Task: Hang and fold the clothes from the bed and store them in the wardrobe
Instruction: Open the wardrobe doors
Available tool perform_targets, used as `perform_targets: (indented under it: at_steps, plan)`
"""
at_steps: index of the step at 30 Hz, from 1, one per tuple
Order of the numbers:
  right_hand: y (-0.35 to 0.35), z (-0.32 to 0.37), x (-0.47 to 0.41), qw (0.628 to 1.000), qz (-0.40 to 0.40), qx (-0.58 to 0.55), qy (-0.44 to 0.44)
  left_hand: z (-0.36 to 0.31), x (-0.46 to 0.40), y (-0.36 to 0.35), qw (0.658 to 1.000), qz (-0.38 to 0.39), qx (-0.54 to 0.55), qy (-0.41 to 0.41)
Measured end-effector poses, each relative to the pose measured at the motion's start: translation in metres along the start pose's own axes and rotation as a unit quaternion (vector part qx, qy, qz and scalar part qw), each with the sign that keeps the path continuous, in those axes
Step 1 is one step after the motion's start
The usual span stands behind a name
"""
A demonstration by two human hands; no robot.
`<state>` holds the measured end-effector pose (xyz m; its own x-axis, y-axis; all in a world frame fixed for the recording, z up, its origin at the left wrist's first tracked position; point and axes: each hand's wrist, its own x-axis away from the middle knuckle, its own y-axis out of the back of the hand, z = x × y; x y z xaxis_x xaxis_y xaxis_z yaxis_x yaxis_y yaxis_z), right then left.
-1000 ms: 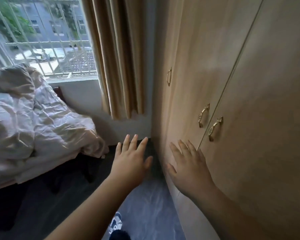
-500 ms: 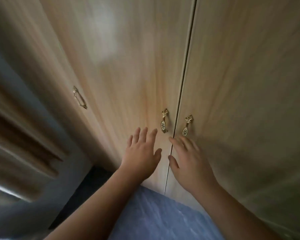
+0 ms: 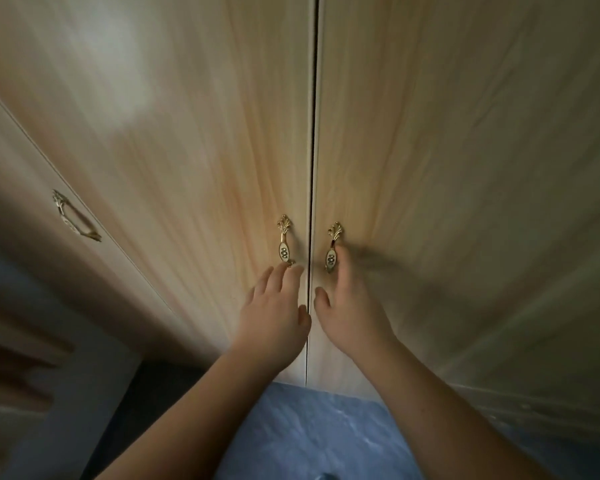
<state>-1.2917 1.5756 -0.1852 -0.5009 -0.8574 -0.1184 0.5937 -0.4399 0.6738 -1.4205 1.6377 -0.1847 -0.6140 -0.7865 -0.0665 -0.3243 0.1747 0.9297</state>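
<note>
Both hands have risen toward the pair of gold, leaf-topped metal handles on the pale wooden wardrobe doors. The left hand [image 3: 274, 313], earlier spread flat well below, now has its fingertips [image 3: 293, 270] touching the bottom of the left gold handle [image 3: 284, 242]. The right hand [image 3: 350, 306] now curls its fingers behind the right gold handle [image 3: 332, 251], which previously stood untouched just above it.
</note>
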Motion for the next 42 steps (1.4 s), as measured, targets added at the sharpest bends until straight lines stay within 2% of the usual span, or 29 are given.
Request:
perform_targets:
  at_steps: [4, 7, 9, 18, 23, 26, 31, 38, 40, 42]
  plan:
    - [-0.007, 0.003, 0.001, 0.994, -0.004, -0.101, -0.041, 0.007, 0.000, 0.003, 1.000, 0.007, 0.009, 0.011]
    - [-0.007, 0.006, 0.005, 0.975, -0.022, -0.203, -0.087, 0.010, 0.010, 0.017, 1.000, -0.005, 0.005, -0.003]
    - [-0.009, 0.009, 0.018, 0.970, -0.027, -0.221, -0.097, 0.009, 0.021, 0.026, 1.000, -0.009, 0.003, -0.015]
    - [-0.004, 0.013, 0.169, 0.965, -0.121, -0.185, -0.141, 0.018, 0.113, 0.041, 0.991, 0.045, 0.058, -0.113]
    - [0.022, 0.006, 0.246, 0.931, -0.269, -0.156, -0.192, -0.010, 0.159, 0.033, 0.972, 0.089, 0.094, -0.197]
    - [0.047, 0.000, 0.284, 0.918, -0.316, -0.147, -0.191, -0.044, 0.176, 0.025, 0.958, 0.110, 0.114, -0.240]
    - [0.074, -0.018, 0.331, 0.910, -0.349, -0.098, -0.200, -0.106, 0.205, 0.007, 0.937, 0.146, 0.102, -0.301]
    - [0.138, -0.083, 0.381, 0.863, -0.407, -0.092, -0.284, -0.184, 0.234, -0.022, 0.917, 0.172, 0.092, -0.349]
    - [0.156, -0.091, 0.395, 0.866, -0.392, -0.091, -0.296, -0.206, 0.244, -0.028, 0.914, 0.169, 0.100, -0.356]
    - [0.165, -0.089, 0.410, 0.885, -0.359, -0.068, -0.288, -0.222, 0.253, -0.033, 0.912, 0.167, 0.101, -0.360]
